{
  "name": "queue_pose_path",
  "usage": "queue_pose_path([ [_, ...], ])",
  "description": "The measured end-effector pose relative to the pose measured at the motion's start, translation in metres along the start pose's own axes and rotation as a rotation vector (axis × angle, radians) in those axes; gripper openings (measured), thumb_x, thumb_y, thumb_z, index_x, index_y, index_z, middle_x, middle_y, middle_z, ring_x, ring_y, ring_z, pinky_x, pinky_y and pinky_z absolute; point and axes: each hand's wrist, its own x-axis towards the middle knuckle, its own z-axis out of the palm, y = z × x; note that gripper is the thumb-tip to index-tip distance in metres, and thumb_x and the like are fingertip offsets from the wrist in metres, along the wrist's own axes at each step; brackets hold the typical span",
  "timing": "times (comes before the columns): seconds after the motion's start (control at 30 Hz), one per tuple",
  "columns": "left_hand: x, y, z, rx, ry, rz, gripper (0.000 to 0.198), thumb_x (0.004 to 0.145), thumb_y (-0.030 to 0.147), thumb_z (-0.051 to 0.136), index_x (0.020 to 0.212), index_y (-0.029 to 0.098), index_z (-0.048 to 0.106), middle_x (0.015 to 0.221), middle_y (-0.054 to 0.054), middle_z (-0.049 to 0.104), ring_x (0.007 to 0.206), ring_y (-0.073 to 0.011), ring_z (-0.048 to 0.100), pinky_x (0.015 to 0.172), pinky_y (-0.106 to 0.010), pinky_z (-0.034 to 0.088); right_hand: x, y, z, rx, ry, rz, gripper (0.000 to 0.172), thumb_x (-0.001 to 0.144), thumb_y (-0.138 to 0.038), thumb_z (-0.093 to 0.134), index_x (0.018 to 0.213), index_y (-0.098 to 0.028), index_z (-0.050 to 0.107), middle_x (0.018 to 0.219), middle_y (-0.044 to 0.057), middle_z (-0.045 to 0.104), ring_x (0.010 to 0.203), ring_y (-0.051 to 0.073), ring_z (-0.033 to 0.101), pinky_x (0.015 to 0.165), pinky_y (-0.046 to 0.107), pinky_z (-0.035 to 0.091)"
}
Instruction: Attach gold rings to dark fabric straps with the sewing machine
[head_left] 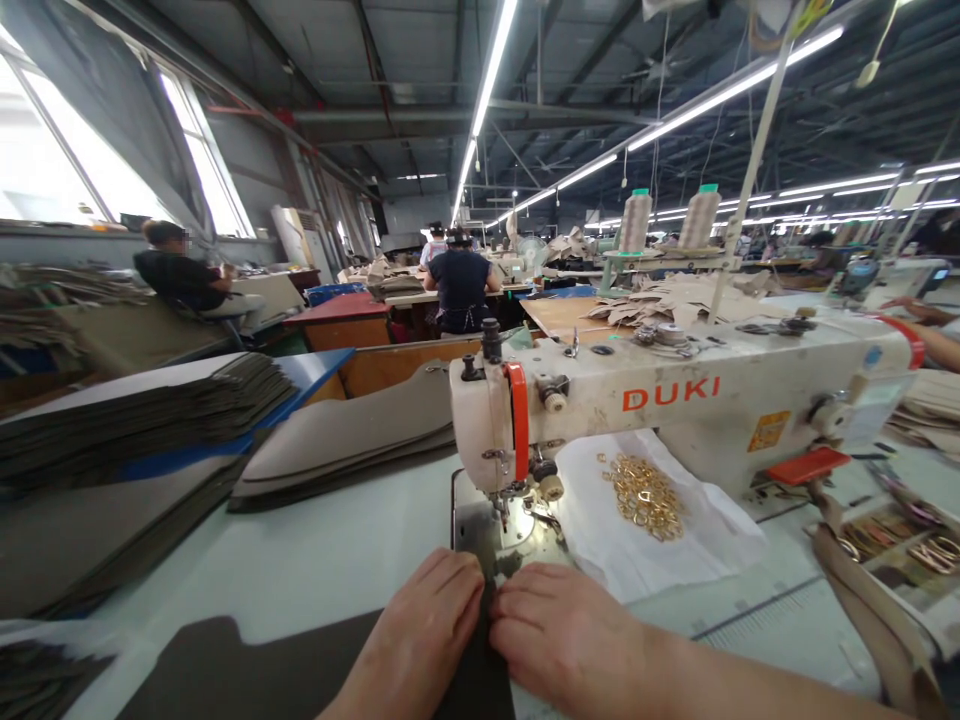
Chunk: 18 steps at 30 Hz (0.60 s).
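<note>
My left hand (420, 625) and my right hand (559, 625) lie side by side at the near edge of the pale table, fingers curled down and pinching a dark strip of material (480, 660) between them. The strip runs toward the needle (504, 510) of a white DUKI sewing machine (675, 395) just beyond my fingertips. A dark sheet (247, 670) spreads to the left under my left forearm.
Gold metal rings (646, 495) lie heaped on white paper (675, 540) under the machine arm. Stacks of grey-brown panels (135, 410) fill the left side. Brown straps with buckles (885, 560) sit at right. Other people sit at benches behind; another person's hand (919, 312) shows far right.
</note>
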Motion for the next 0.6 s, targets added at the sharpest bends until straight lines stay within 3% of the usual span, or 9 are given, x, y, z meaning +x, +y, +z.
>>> queue_pose_path([
  [0.2,0.0031,0.001,0.001,0.015,-0.037,0.007,0.029,0.096,0.01,0.03,0.081,0.018,0.053,0.073,-0.002,0.062,0.067,-0.0178,0.06,0.065,-0.032,0.055,-0.0048,0.003,0.0096,0.051,-0.035,-0.015,0.014,0.093,-0.021,0.048,0.093,-0.016,0.06,0.092,0.004,0.067,0.092,0.015,0.058,0.091,0.028,0.043],
  [0.6,0.0045,-0.0005,-0.0005,0.0,0.008,0.032,0.028,0.098,0.015,0.03,0.083,0.018,0.053,0.076,-0.002,0.063,0.07,-0.0164,0.061,0.066,-0.029,0.054,-0.0039,0.0021,0.0041,0.075,-0.047,0.011,0.013,0.093,-0.022,0.049,0.09,-0.016,0.061,0.093,0.005,0.067,0.091,0.016,0.059,0.09,0.029,0.044],
])
